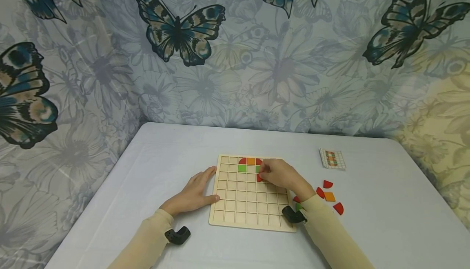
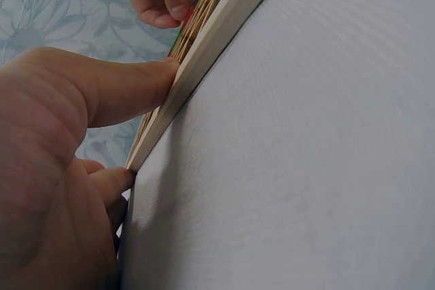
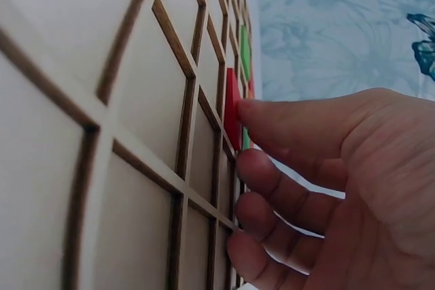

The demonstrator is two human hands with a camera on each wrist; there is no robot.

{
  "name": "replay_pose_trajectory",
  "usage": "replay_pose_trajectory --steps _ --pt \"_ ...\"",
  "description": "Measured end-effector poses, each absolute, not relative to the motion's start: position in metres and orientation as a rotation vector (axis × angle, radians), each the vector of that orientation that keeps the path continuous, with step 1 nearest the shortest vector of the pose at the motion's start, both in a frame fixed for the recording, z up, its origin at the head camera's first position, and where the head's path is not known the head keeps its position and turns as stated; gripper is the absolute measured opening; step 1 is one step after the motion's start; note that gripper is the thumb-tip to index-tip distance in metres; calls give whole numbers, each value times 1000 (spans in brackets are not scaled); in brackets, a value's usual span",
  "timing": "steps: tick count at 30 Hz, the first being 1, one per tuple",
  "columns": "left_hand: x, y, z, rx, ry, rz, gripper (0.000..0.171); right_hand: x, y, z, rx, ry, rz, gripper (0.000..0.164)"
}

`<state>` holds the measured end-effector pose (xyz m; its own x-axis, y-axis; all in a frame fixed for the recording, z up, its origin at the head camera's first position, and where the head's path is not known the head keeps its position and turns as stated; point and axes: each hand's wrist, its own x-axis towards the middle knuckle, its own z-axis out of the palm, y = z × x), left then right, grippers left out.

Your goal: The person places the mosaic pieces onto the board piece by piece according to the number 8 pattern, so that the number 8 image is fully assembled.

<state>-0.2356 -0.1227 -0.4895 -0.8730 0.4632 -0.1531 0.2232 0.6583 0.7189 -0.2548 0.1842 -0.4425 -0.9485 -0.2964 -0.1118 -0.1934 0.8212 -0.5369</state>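
A wooden grid board (image 1: 235, 203) lies on the table. My left hand (image 1: 194, 192) rests at its left edge, fingers extended, with the thumb and fingertips touching the board's side (image 2: 211, 39) in the left wrist view. My right hand (image 1: 280, 175) is over the upper right of the grid and pinches a red tile (image 1: 259, 178). In the right wrist view the thumb is against that red tile (image 3: 232, 110), which stands slightly tilted over a cell; the index finger is mostly hidden. Above it sit red tiles (image 1: 242, 161), an orange square (image 1: 251, 161) and green squares (image 1: 242, 168).
Right of the board lie loose red quarter-round tiles (image 1: 338, 208) and an orange square (image 1: 329, 197). A green tile (image 1: 298, 206) is partly hidden by the right forearm. Farther back is a stack of pattern cards (image 1: 332, 159). A butterfly-print wall covering (image 1: 220, 85) rises behind the table.
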Motion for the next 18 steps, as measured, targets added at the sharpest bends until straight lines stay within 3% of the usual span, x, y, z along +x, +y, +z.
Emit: replay_pose_trajectory --steps 7,18 --pt "-236 -122 -491 547 2553 1043 98 -256 197 -433 -274 2832 -860 17" --pt "-236 -122 -491 547 2560 1042 97 -248 239 -399 -337 2893 -956 24"
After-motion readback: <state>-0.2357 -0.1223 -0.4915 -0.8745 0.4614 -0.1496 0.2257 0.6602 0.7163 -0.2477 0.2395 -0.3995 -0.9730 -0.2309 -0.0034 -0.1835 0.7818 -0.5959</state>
